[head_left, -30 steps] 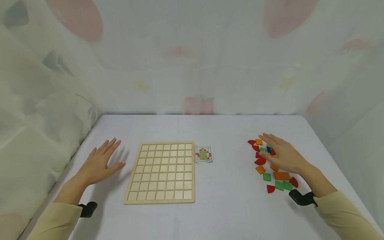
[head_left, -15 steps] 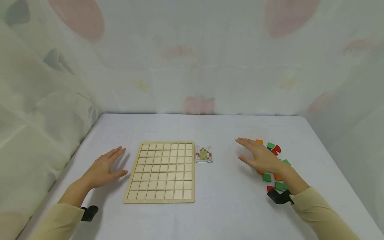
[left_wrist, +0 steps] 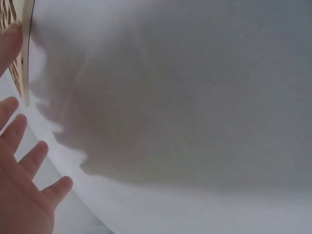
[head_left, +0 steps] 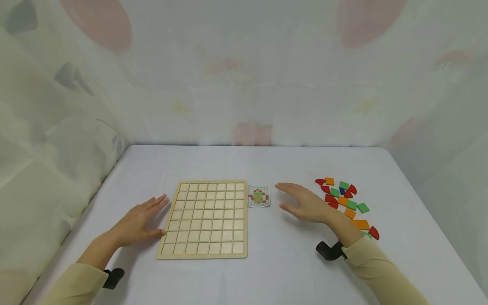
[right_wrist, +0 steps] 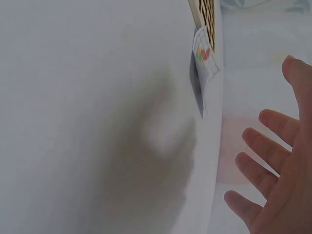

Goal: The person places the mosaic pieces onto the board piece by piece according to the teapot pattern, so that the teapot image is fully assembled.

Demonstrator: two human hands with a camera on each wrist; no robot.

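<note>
While the wooden board [head_left: 207,214] lies flat on the counter [head_left: 244,281], grid side up, here's my left hand [head_left: 136,222] right at its left edge, fingers spread and grasping nothing, the thumb so close to the rim I can't tell whether it touches. And there's the danger: a careless nudge from that thumb could, I reckon, shove the board sideways into the card [head_left: 259,197], sitting just beside the right rim. The card's curled edge looks easy to catch, too; a low sweep of my right hand [head_left: 309,206] might flick it askew. So, positions: the board is to the right of my left hand, and the card lies between board and right hand, near those fingertips. That right hand hangs above the counter, fingers extended, holding nothing. Farther right, well apart from the board, coloured blocks [head_left: 343,201] lie scattered: red, orange, green, one blue.
</note>
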